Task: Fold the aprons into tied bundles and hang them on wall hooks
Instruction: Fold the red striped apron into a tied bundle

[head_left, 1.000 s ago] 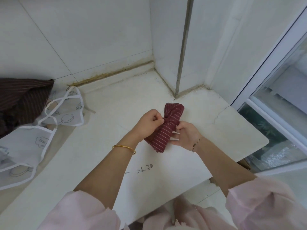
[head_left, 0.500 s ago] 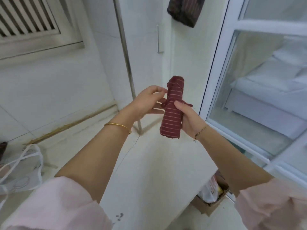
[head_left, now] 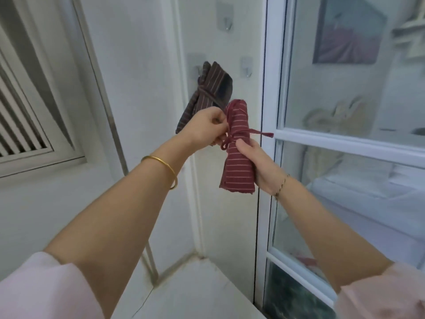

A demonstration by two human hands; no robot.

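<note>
I hold a rolled red striped apron bundle (head_left: pixel 238 155) upright in the air in front of the wall. My right hand (head_left: pixel 257 164) grips its lower half from the right side. My left hand (head_left: pixel 207 127) pinches the red tie string at the knot on the bundle's left. One loose string end sticks out to the right. Behind it a dark brown striped bundle (head_left: pixel 208 93) hangs on a metal wall hook (head_left: pixel 195 67). Two bare hooks are on the same wall: one hook (head_left: pixel 247 67) right of the brown bundle, another hook (head_left: pixel 226 16) higher up.
A white counter top (head_left: pixel 195 293) lies below my arms. A glass door with a white frame (head_left: pixel 270 134) stands to the right of the hooks. A louvred vent (head_left: pixel 20 125) is on the left wall. A metal pipe (head_left: pixel 110 125) runs down the wall.
I lifted the red bundle from the counter up to hook height, and my view swung up from the counter to the wall. The brown hanging bundle and the hooks came into view.
</note>
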